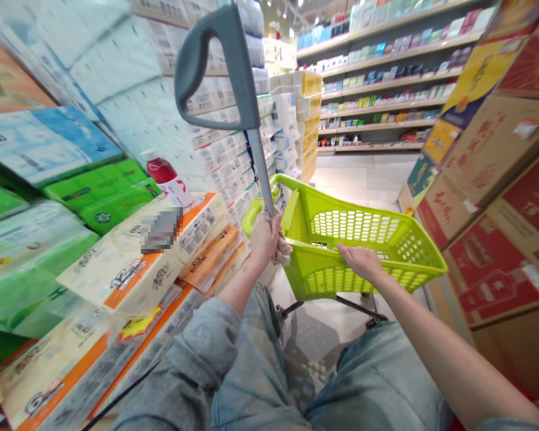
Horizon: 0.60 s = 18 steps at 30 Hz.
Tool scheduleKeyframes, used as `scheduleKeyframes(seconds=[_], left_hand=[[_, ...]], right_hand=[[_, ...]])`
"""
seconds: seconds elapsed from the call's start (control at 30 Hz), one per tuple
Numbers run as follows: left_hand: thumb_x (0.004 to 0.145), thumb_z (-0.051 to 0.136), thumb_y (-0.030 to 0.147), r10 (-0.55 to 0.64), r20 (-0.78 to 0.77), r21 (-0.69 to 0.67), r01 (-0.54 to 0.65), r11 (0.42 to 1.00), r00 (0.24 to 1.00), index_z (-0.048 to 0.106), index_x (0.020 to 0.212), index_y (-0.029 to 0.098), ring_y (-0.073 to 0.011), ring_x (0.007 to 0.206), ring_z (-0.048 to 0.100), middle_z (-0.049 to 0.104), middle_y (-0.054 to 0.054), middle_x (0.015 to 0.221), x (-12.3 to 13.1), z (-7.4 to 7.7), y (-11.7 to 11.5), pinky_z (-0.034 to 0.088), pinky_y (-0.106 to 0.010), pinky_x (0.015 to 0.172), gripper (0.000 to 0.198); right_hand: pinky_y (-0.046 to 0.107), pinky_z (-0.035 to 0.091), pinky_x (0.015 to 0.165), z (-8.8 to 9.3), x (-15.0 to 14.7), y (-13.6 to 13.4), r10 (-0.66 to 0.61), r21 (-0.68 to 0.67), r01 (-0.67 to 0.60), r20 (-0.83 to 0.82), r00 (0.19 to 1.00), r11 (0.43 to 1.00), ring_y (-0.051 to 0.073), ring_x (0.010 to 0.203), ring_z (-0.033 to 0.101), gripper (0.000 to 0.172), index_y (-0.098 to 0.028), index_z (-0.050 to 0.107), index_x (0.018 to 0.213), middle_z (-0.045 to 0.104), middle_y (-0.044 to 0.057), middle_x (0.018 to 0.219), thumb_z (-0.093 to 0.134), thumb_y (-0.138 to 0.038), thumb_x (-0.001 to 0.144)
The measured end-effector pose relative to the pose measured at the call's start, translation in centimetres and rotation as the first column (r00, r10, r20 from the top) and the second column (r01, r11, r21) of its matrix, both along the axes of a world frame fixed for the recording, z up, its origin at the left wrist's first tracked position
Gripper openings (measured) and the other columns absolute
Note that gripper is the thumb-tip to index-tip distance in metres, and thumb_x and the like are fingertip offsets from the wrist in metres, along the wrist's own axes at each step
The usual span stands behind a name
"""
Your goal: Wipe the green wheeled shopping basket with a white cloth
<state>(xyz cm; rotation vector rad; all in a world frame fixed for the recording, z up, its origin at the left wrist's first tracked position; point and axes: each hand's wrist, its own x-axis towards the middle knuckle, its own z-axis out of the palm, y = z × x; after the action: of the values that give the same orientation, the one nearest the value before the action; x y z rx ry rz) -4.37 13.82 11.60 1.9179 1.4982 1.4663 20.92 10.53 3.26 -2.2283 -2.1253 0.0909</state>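
A lime-green shopping trolley (368, 263) with a perforated basket stands in front of my knees. From its near left end a metal pole (261, 161) rises to a grey loop-shaped handle (247, 72). Low on the pole, my left hand (265, 239) is closed around a crumpled pale cloth (282, 250), which presses against the metal. My right hand (362, 261) is closed over the near side rim of the basket, its fingertips partly hidden. No goods show in the visible part of the basket.
Paper packs (139, 257) are stacked at left, with a red-liquid bottle (166, 176) and a pixelated object (161, 230) on top. Cardboard cartons (498, 155) line the right. Stocked shelves (377, 90) stand beyond the tiled floor (354, 176).
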Motion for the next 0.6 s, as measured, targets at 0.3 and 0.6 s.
scheduleKeyframes(seconds=[0.3,0.6], left_hand=[[0.079,0.05,0.055,-0.196,0.017,-0.162,0.196,0.967,0.98,0.063,0.078,0.018,-0.0166,0.071,0.062,0.065,-0.003,0.072,-0.4,1.8,1.6,0.046,-0.026,0.067,0.04],[0.08,0.045,0.06,-0.2,0.494,0.06,0.197,0.979,0.846,0.059,0.089,0.019,-0.0107,0.07,0.058,0.061,0.0,0.076,1.5,5.4,1.0,0.046,-0.02,0.061,0.044]], right_hand=[[0.033,0.042,0.079,-0.1,0.5,0.7,-0.006,-0.049,0.004,-0.059,0.998,0.999,0.026,0.094,0.062,0.069,-0.015,0.069,0.091,0.068,0.014,0.096,0.011,-0.053,0.092],[0.032,0.042,0.078,0.2,0.2,0.7,-0.033,-0.062,0.029,-0.059,0.998,0.998,0.025,0.094,0.062,0.069,-0.015,0.07,0.093,0.068,0.015,0.098,0.012,-0.053,0.092]])
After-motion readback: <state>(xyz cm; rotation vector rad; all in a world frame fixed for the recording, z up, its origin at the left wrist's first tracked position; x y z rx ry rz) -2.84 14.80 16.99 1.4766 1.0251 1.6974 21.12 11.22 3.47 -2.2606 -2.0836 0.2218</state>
